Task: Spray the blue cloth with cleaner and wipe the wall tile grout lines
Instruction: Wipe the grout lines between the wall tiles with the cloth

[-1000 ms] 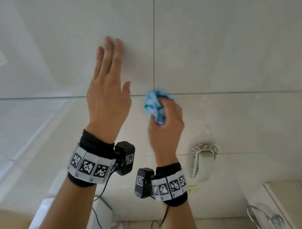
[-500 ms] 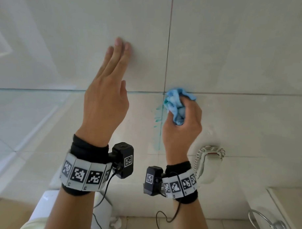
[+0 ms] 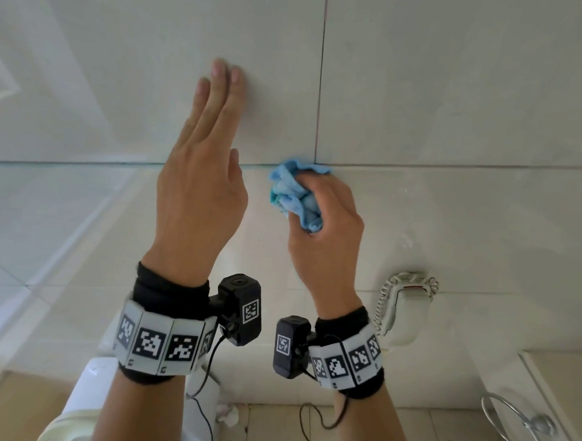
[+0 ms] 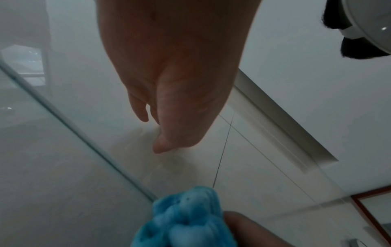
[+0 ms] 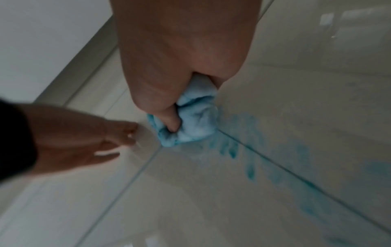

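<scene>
My right hand (image 3: 319, 221) grips a bunched blue cloth (image 3: 294, 195) and presses it against the pale wall tiles where the vertical grout line (image 3: 320, 89) meets the horizontal grout line (image 3: 450, 166). In the right wrist view the cloth (image 5: 196, 117) sits on that crossing, with blue cleaner smears (image 5: 243, 142) on the tile beside it. My left hand (image 3: 205, 171) is flat on the wall to the left, its fingers (image 3: 221, 92) straight and pointing up. The cloth (image 4: 182, 219) shows at the bottom of the left wrist view. No spray bottle is in view.
A white wall-mounted unit with a coiled cord (image 3: 408, 307) hangs below right of the cloth. A chrome ring holder (image 3: 513, 426) sits at the lower right. A white fixture (image 3: 89, 388) stands below my left arm.
The cloth has stayed at the grout crossing while my view shifted left. The left hand stays flat on the wall.
</scene>
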Motion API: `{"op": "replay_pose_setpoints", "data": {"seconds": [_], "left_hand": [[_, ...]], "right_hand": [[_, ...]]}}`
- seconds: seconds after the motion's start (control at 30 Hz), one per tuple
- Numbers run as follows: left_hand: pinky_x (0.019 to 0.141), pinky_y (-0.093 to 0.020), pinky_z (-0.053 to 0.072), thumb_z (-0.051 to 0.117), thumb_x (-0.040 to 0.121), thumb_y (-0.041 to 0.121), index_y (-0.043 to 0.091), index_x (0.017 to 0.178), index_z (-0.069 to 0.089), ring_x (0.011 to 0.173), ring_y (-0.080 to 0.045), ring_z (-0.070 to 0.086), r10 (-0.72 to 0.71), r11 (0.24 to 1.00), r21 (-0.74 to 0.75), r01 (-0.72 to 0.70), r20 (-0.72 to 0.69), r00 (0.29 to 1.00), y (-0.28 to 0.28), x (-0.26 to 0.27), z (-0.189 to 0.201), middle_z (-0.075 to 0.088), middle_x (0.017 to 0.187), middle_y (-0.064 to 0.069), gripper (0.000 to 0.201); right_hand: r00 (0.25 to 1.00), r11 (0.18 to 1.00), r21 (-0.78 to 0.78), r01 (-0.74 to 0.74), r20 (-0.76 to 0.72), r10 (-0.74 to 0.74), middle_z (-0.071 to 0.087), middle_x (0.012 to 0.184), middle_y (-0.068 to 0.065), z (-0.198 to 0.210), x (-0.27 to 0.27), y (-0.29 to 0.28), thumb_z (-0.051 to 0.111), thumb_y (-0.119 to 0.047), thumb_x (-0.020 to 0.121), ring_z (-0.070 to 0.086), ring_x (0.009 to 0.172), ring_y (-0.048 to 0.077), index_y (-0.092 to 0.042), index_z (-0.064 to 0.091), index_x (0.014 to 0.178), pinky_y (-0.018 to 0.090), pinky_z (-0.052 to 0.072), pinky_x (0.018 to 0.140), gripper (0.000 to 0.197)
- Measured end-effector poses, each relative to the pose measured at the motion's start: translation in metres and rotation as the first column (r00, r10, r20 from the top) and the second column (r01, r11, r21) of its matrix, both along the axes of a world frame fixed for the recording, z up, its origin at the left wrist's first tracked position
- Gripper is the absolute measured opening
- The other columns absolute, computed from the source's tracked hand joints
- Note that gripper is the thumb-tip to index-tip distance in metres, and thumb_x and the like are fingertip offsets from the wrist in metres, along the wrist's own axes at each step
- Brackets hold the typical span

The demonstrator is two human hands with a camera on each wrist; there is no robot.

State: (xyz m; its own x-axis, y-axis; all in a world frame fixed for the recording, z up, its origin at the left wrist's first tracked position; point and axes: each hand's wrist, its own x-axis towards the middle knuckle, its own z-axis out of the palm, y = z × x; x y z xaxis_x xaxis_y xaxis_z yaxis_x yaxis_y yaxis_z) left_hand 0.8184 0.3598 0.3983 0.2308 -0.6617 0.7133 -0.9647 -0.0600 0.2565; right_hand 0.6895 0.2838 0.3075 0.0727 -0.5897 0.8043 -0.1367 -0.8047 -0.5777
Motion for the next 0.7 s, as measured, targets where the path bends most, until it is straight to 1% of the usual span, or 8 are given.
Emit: {"op": "replay_pose_setpoints", "data": {"seconds": [0.1, 0.13, 0.2, 0.27, 0.33, 0.43, 0.63, 0.7], "left_hand": [[0.098, 0.006, 0.022, 0.044, 0.099, -0.007, 0.027, 0.167, 0.011, 0.159, -0.005, 0.005, -0.003, 1.0, -0.006, 0.003, 0.001, 1.0, -0.001, 0.0, -0.001, 0.004, 0.174, 0.014, 0.083], [0.107, -0.002, 0.025, 0.043, 0.099, -0.008, 0.028, 0.167, 0.011, 0.159, -0.005, 0.005, -0.001, 1.0, -0.009, 0.001, 0.002, 1.0, 0.0, 0.001, -0.001, 0.004, 0.174, 0.015, 0.083], [0.122, -0.029, 0.034, 0.041, 0.1, -0.008, 0.029, 0.167, 0.011, 0.159, -0.004, 0.006, -0.002, 1.0, -0.002, 0.002, -0.004, 1.0, 0.001, 0.004, 0.0, 0.005, 0.173, 0.016, 0.082], [0.124, -0.044, 0.034, 0.039, 0.101, -0.009, 0.03, 0.167, 0.012, 0.159, -0.004, 0.006, -0.007, 1.0, 0.01, 0.008, -0.017, 1.0, 0.003, 0.006, 0.001, 0.005, 0.173, 0.017, 0.081], [0.124, -0.045, 0.033, 0.038, 0.101, -0.008, 0.03, 0.167, 0.012, 0.159, -0.004, 0.007, -0.01, 1.0, 0.015, 0.01, -0.026, 1.0, 0.003, 0.007, 0.0, 0.006, 0.173, 0.017, 0.08], [0.124, -0.045, 0.034, 0.038, 0.101, -0.008, 0.029, 0.167, 0.012, 0.159, -0.005, 0.007, -0.01, 1.0, 0.021, 0.01, -0.027, 1.0, 0.003, 0.008, -0.004, 0.005, 0.173, 0.016, 0.08], [0.126, -0.044, 0.031, 0.039, 0.099, -0.009, 0.03, 0.167, 0.012, 0.159, -0.004, 0.006, -0.018, 0.999, 0.034, 0.019, -0.029, 0.999, 0.005, 0.009, -0.008, 0.005, 0.173, 0.016, 0.082], [0.125, -0.044, 0.032, 0.039, 0.099, -0.01, 0.029, 0.167, 0.012, 0.159, -0.005, 0.007, -0.017, 0.999, 0.035, 0.019, -0.033, 0.999, 0.005, 0.009, -0.01, 0.005, 0.173, 0.016, 0.083]], "right_hand": [[1.0, 0.997, -0.072, 0.022, -0.006, -0.022, 0.059, 0.121, -0.012, -0.014, 0.007, -0.002, 0.075, 0.007, 0.086, 0.064, 0.114, 0.02, -0.005, 0.073, 0.116, 0.03, 0.056, 0.095, 0.032], [0.999, 0.995, -0.093, 0.045, -0.002, -0.045, 0.063, 0.122, -0.007, -0.021, 0.009, -0.004, 0.075, 0.006, 0.086, 0.063, 0.117, 0.022, -0.003, 0.073, 0.116, 0.029, 0.055, 0.099, 0.031], [0.995, 0.987, -0.13, 0.096, 0.005, -0.096, 0.07, 0.121, 0.004, -0.037, 0.011, -0.01, 0.074, 0.005, 0.086, 0.062, 0.12, 0.025, -0.001, 0.073, 0.117, 0.026, 0.05, 0.105, 0.031], [0.992, 0.979, -0.16, 0.127, 0.023, -0.125, 0.07, 0.123, 0.009, -0.055, 0.012, -0.017, 0.072, 0.001, 0.087, 0.061, 0.123, 0.027, -0.001, 0.071, 0.119, 0.033, 0.051, 0.106, 0.032], [0.988, 0.971, -0.182, 0.153, 0.043, -0.147, 0.066, 0.128, 0.006, -0.073, 0.012, -0.02, 0.068, -0.003, 0.089, 0.06, 0.124, 0.027, -0.007, 0.066, 0.123, 0.04, 0.054, 0.104, 0.035], [0.985, 0.966, -0.19, 0.175, 0.035, -0.172, 0.064, 0.13, 0.005, -0.086, 0.013, -0.019, 0.067, -0.005, 0.088, 0.06, 0.125, 0.026, -0.011, 0.062, 0.125, 0.04, 0.055, 0.102, 0.038], [0.978, 0.972, -0.14, 0.191, 0.112, -0.176, 0.059, 0.133, 0.0, -0.05, 0.02, -0.018, 0.073, -0.002, 0.088, 0.064, 0.122, 0.026, 0.0, 0.072, 0.118, 0.037, 0.058, 0.097, 0.031], [0.979, 0.97, -0.156, 0.188, 0.104, -0.173, 0.058, 0.135, 0.001, -0.059, 0.02, -0.021, 0.073, -0.001, 0.087, 0.064, 0.122, 0.027, -0.001, 0.072, 0.118, 0.039, 0.058, 0.097, 0.031]]}}
